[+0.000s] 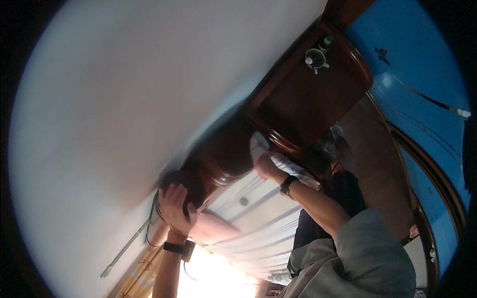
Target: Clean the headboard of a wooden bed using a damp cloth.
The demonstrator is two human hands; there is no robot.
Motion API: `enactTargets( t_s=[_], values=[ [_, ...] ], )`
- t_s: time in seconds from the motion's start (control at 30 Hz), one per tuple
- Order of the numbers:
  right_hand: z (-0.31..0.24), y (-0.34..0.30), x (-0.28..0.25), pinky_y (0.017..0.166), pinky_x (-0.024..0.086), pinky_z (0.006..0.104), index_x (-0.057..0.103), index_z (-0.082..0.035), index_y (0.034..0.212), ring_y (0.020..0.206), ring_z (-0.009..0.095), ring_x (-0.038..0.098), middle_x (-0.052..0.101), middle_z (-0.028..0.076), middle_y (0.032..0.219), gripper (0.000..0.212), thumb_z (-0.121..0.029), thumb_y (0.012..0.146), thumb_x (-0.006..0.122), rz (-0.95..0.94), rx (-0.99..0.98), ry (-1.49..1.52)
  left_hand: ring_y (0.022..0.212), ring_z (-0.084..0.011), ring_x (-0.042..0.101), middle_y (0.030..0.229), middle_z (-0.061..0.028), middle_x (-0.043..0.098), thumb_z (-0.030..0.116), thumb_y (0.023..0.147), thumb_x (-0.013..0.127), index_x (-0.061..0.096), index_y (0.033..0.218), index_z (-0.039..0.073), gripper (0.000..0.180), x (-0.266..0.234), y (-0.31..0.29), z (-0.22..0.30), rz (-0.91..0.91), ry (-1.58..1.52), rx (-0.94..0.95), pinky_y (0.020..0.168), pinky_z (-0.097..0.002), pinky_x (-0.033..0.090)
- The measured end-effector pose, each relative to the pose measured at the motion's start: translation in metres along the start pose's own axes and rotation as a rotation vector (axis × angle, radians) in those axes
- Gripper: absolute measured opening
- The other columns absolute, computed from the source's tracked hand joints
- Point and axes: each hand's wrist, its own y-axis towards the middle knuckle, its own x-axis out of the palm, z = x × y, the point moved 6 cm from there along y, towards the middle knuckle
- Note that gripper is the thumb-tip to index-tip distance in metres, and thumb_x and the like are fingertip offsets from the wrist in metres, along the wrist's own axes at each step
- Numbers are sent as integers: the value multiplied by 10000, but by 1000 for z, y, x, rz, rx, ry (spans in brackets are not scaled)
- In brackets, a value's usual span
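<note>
My left hand (176,208) lies with fingers outstretched on the dark brown wooden headboard (228,151), near its rounded end post. A dark band and a small box are strapped at that wrist. My right hand (268,166) is closed on a whitish cloth (258,144) and holds it against the lower wood of the headboard. What looks like more pale cloth with dark markings (295,171) trails beside that wrist. A black band is around the right wrist.
A striped white bed sheet (253,198) and a pinkish pillow (213,226) lie beside the headboard. A dark wooden cabinet (308,104) bears a mug (315,58) and a green bottle (326,43). A white wall (124,99) rises behind; blue panels (422,64) stand at right.
</note>
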Motion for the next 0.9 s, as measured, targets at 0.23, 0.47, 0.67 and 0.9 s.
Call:
enactTargets(
  t_s=[0.23, 0.47, 0.67, 0.9],
  values=[
    [-62, 40, -165, 1204, 330, 494, 510, 162, 1338, 1373, 395, 449, 462, 312, 1463, 599, -141, 822, 554, 490, -282, 352, 1236, -395, 590, 1247, -154, 653, 216, 938, 548, 605, 1228, 16, 356, 18, 21, 14, 26, -76, 12, 1144, -630, 344],
    [117, 98, 15, 1081, 431, 368, 557, 46, 1247, 1176, 256, 573, 601, 144, 1254, 294, -64, 1014, 417, 441, 78, 817, 1302, -424, 518, 1311, -193, 581, 212, 960, 540, 548, 1257, 21, 353, 37, 33, 25, -66, -107, 13, 1166, -674, 287],
    [95, 79, 15, 1112, 430, 375, 503, 64, 1403, 1263, 306, 567, 572, 218, 1381, 429, -39, 992, 441, 327, -89, -504, 1309, -404, 517, 1308, -163, 594, 300, 997, 476, 552, 1257, 39, 376, 18, -7, -3, -90, 26, 10, 1178, -681, 261],
    [121, 39, 45, 1145, 393, 398, 426, 80, 1476, 1314, 323, 548, 554, 239, 1430, 513, -59, 984, 468, 33, -64, -932, 1305, -408, 520, 1299, -162, 601, 294, 992, 476, 573, 1240, 46, 363, 24, -2, 1, -43, -22, 16, 1178, -685, 254]
  ],
)
